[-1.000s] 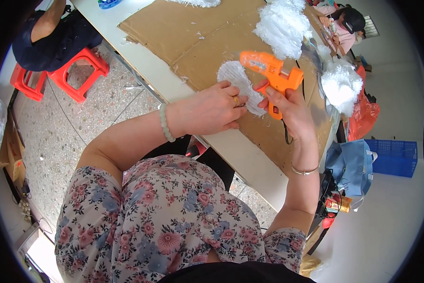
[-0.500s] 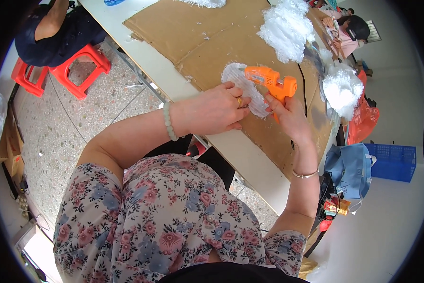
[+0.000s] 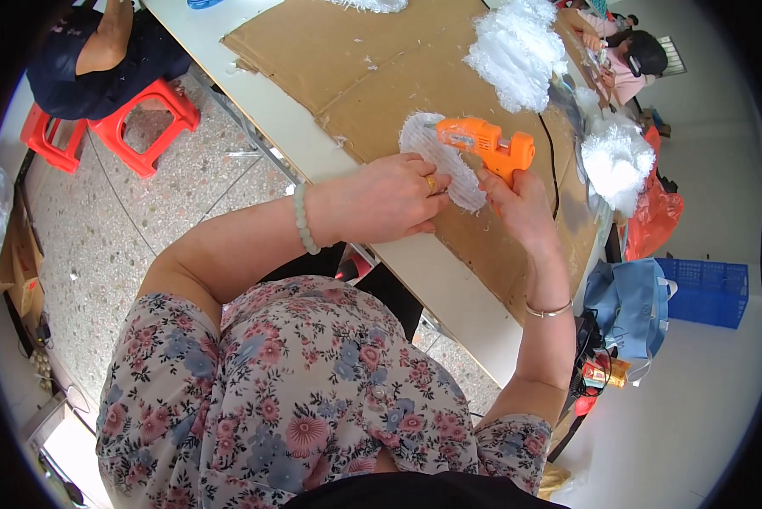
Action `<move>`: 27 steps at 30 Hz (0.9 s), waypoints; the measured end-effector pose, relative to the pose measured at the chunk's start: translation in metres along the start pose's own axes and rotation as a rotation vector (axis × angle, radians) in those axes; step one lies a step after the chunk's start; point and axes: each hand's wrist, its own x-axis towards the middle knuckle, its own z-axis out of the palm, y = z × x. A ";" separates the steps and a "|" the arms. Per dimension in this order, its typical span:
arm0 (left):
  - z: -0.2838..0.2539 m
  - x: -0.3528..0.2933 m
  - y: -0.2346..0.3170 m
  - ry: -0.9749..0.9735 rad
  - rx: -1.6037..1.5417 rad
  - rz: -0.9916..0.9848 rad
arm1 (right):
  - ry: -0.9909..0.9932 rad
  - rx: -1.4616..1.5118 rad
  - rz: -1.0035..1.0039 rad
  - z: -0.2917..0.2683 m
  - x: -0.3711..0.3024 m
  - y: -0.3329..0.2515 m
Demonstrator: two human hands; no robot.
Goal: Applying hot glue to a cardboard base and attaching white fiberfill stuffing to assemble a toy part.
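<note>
So the room's pretty basic: speckled stone-look floor (image 3: 118, 212) with thin dark seams, and a long white bench (image 3: 474, 301) cutting across on a diagonal with a grey metal frame underneath. Two red plastic stools (image 3: 114, 136) sit off to the left. Over on the right there's a plain pale wall (image 3: 707, 204), and a blue plastic crate (image 3: 707, 293) near it. Slatted panel (image 3: 673, 55) up top right, can't tell if it's a window or vent. Lighting's bright, with a blown-out white patch (image 3: 71, 441) lower left.
</note>
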 end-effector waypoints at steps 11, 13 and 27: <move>-0.002 0.000 0.001 0.003 -0.023 -0.002 | -0.021 0.027 0.020 -0.002 -0.003 -0.006; -0.002 0.001 0.001 0.001 -0.026 -0.002 | -0.001 -0.014 -0.003 -0.003 0.001 -0.001; -0.004 0.000 0.002 -0.031 -0.006 -0.007 | 0.041 -0.028 -0.019 -0.001 0.002 0.002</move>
